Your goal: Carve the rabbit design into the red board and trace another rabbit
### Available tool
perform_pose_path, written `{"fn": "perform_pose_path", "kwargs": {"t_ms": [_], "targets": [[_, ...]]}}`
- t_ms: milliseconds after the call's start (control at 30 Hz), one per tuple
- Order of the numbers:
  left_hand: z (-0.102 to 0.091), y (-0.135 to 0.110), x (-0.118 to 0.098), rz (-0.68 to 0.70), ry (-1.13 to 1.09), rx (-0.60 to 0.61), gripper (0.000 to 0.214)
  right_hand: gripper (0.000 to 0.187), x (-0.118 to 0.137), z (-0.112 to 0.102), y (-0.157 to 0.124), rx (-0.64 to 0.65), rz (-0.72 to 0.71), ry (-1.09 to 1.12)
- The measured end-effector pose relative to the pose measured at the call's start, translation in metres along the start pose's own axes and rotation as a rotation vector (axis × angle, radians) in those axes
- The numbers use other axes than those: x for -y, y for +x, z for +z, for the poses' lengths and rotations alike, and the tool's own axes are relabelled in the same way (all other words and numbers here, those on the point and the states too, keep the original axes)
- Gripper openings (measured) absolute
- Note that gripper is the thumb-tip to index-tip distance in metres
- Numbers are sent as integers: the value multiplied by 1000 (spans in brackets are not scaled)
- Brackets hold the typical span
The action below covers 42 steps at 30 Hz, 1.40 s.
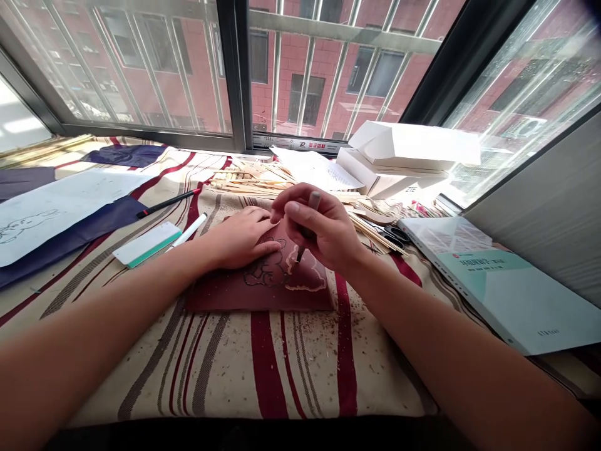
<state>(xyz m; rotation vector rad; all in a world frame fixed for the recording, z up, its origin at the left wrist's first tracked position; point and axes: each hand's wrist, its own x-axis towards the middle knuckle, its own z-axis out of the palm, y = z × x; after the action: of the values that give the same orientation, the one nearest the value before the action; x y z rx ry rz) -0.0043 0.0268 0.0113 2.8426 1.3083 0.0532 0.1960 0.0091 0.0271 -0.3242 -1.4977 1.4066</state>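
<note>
A dark red carving board (235, 294) lies flat on the striped cloth in front of me. Dark outlines of a cartoon figure mark its middle, and a pale cut line runs along the right part. My right hand (323, 228) is closed around a carving knife (299, 254) with a wooden handle, held steeply, its tip at the pale line. Resting flat on the board's left side, my left hand (246, 238) has its fingers stretched out and thumb apart, close to the right hand. Small shavings lie on the board and cloth.
Left are a drawing sheet (70, 200), a black-and-red pen (169, 203), a white-and-green box (148, 243) and a white marker (188, 232). Behind lie wooden sticks (253, 185) and white boxes (404, 160). Right are black-handled scissors (397, 235) and a book (507, 282). Windows bound the back.
</note>
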Motion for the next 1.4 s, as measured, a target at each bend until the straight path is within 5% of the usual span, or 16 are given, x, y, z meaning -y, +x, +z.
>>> {"fn": "perform_pose_path", "kwargs": {"t_ms": [200, 500, 933, 1400], "targets": [[-2, -7, -4, -17, -28, 42, 60, 24, 17, 4, -4, 34, -86, -21], [2, -5, 0, -23, -62, 49, 63, 69, 1, 0, 2, -96, -19, 9], [5, -6, 5, 6, -68, 38, 59, 74, 6, 18, -2, -94, 59, -17], [6, -5, 4, 0, -69, 46, 60, 73, -1, 6, 3, -123, 4, 103]]}}
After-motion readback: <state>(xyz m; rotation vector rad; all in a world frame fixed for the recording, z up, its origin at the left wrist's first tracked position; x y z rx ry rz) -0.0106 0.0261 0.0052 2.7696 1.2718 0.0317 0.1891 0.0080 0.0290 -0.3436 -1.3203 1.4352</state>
